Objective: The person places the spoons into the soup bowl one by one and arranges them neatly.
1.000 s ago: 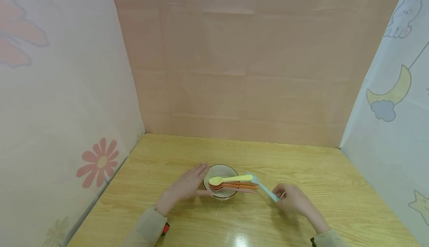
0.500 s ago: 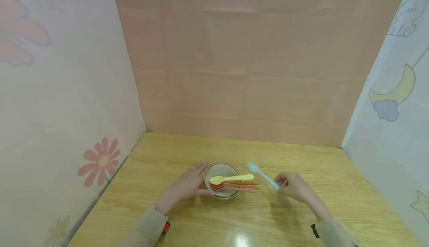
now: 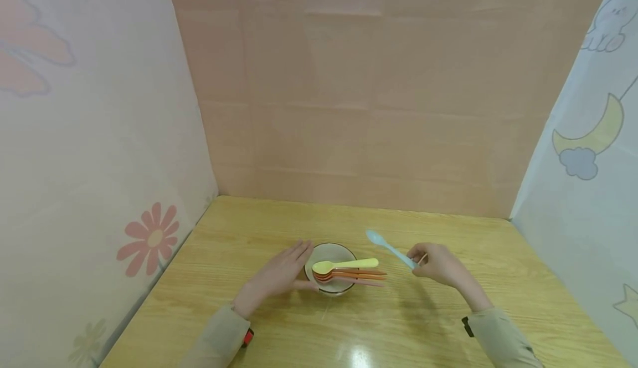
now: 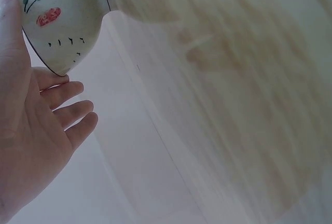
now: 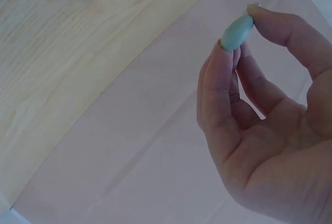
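My left hand (image 3: 280, 272) holds the left side of a white bowl (image 3: 317, 254), with thumb and fingers spread around it. Painted flowers mark the outside of the bowl (image 4: 72, 24) in the left wrist view. Inside the bowl lies a yellow spoon (image 3: 349, 265) on top of orange spoons (image 3: 369, 278) and a pink spoon (image 3: 371, 284), their handles sticking out over the right rim. My right hand (image 3: 440, 265) pinches the handle end of a light blue spoon (image 3: 394, 250), raised above the table right of the bowl. Only the rounded end of that spoon (image 5: 237, 33) shows in the right wrist view.
A wood-grain table (image 3: 269, 221) bears everything. A tan sheet (image 3: 349, 135) covers the back, with printed white panels at the left (image 3: 124, 152) and right (image 3: 573, 202). Dark and red straps show at the wrists.
My right hand has lifted the light blue spoon up and away from beside the spoon handles. My left hand stays at the bowl, and the other spoons lie as before.
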The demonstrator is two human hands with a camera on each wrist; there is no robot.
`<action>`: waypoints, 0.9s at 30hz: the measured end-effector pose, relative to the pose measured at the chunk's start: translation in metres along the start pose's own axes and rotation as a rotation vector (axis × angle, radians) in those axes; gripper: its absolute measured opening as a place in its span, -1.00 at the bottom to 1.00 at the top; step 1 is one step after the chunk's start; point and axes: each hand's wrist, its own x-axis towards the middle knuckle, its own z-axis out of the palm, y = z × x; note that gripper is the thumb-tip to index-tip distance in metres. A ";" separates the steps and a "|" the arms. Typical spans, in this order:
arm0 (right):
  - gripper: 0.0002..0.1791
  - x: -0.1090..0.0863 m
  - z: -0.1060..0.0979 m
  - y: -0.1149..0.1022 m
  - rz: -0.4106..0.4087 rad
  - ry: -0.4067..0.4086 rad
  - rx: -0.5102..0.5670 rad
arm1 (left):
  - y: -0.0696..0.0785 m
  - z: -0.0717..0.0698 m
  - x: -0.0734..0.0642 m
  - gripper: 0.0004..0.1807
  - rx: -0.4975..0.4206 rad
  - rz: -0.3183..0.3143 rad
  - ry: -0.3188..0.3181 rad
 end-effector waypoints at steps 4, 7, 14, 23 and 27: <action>-0.76 0.004 -0.005 -0.003 -0.016 -0.007 0.003 | 0.000 0.000 0.000 0.10 0.002 -0.002 -0.002; -0.76 0.008 -0.007 -0.006 -0.030 -0.009 0.003 | -0.001 0.001 0.001 0.10 0.004 -0.002 0.000; -0.77 0.015 -0.013 -0.013 -0.054 -0.028 -0.018 | -0.001 0.001 0.000 0.10 -0.008 0.000 0.001; -0.77 0.025 -0.013 -0.027 -0.078 -0.061 -0.068 | -0.001 0.002 0.000 0.10 -0.001 -0.005 -0.001; -0.77 0.029 -0.014 -0.033 -0.097 -0.074 -0.085 | 0.000 0.002 0.000 0.10 0.009 0.002 0.004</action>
